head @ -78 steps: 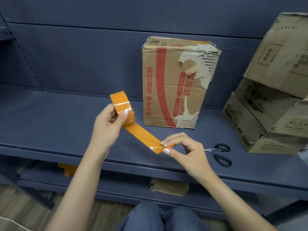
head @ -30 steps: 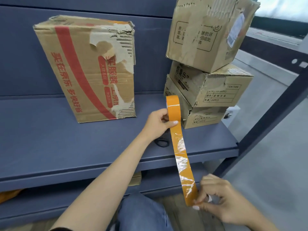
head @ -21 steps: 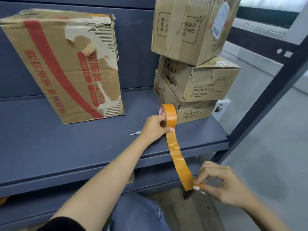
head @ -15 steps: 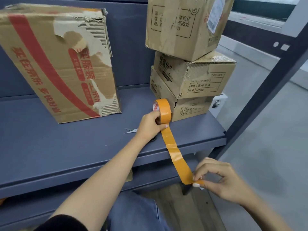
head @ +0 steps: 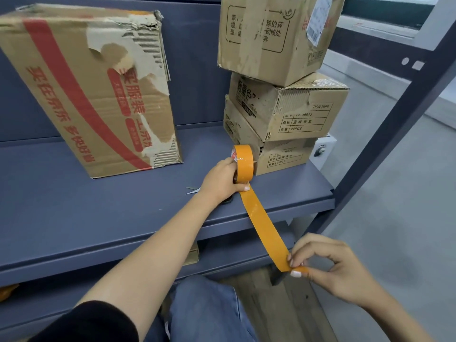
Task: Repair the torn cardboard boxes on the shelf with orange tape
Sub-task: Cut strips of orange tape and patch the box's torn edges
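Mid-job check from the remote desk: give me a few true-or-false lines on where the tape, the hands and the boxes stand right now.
1. The left hand holds the orange tape roll. True.
2. The right hand pinches the free end of the pulled-out strip. True.
3. The strip is already stuck to the torn red-striped box. False: it hangs between the hands, clear of that box.
4. The stack of boxes stands left of the red-striped box. False: it stands to the right.

The left hand (head: 223, 180) hides most of the scissors (head: 192, 191); the top box (head: 271, 38) is cut off above.
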A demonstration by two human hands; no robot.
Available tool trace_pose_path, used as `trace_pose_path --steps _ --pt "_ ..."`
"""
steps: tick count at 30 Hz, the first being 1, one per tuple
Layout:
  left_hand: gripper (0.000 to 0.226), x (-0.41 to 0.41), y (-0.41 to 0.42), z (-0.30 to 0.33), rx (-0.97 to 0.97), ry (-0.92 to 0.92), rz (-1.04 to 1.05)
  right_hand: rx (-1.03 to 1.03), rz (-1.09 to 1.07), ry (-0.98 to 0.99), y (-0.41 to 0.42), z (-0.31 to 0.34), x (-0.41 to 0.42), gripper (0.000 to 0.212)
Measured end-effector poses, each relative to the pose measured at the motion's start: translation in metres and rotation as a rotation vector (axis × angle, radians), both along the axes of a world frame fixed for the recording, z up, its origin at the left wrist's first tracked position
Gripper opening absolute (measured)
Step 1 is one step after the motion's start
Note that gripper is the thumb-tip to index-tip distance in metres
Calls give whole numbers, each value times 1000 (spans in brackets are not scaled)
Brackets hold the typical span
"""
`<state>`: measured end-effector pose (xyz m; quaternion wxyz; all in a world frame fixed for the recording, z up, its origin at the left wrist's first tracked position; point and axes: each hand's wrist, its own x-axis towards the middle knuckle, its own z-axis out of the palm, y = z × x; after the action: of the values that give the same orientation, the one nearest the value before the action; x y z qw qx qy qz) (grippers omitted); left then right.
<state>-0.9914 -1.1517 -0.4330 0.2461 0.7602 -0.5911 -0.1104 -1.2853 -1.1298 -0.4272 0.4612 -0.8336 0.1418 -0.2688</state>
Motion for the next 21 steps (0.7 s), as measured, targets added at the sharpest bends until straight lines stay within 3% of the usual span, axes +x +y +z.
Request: trace_pose_path --steps 3,6,10,14,21 --pt "52 -13 23 17 -92 128 123 -28 -10 -54 1 5 4 10" --pt "23 -44 69 33 -225 314 327 -49 -28 -79 1 4 7 12" --pt "30 -97 129 25 112 1039 297 -60 -19 -65 3 2 12 14" --pt "21 -126 146 8 144 1541 317 -109 -13 -32 5 -2 12 12" --pt "23 -139 147 5 138 1837 394 -236 -46 10 8 -9 0 21"
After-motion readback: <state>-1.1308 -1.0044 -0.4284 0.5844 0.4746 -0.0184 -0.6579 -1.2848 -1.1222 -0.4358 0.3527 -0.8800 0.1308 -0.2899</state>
